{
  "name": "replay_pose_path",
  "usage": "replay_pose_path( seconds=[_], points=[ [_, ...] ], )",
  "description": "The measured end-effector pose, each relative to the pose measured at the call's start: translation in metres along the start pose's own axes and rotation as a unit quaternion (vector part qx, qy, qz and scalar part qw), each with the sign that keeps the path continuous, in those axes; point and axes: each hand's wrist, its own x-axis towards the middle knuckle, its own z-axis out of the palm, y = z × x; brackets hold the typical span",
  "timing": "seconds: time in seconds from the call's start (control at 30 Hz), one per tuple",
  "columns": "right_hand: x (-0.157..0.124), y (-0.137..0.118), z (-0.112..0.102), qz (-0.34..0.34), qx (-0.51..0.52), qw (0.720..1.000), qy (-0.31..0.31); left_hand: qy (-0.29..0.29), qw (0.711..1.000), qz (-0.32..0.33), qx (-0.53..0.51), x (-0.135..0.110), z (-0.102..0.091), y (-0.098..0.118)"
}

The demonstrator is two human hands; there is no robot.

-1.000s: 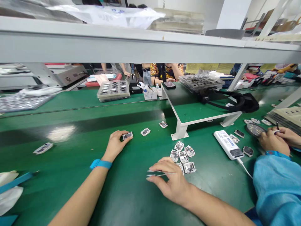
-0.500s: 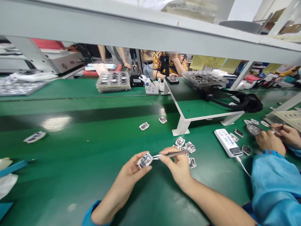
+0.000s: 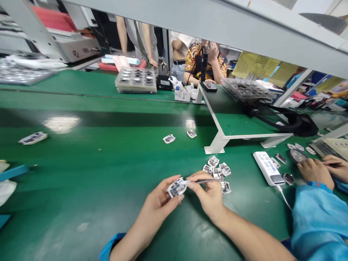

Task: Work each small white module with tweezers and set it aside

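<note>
Green workbench (image 3: 81, 105), white-wrapped module (image 3: 176, 188) in left hand (image 3: 153, 206), tweezers (image 3: 208, 181) in right hand (image 3: 209, 195).

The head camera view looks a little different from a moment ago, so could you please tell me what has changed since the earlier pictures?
The left hand has lifted the small module off the bench and holds it up beside the right hand, whose tweezers have moved to its edge. The view has also tilted. The two loose modules and the pile of modules stayed in place.
</note>
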Motion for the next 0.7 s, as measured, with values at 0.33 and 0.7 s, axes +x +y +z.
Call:
replay_pose_path(
  seconds=[0.33, 0.7],
  points=[
    [0.0041, -0.0107, -0.0072, -0.227, -0.108, 0.953, -0.169, -0.037, 0.999, 0.004, -0.023, -0.0012, -0.0025, -0.0025],
    [0.0032, -0.0077, -0.0052, 0.071, 0.028, 0.994, -0.080, -0.001, 0.999, 0.000, 0.043, -0.0015, -0.0059, 0.0020]
  ],
)
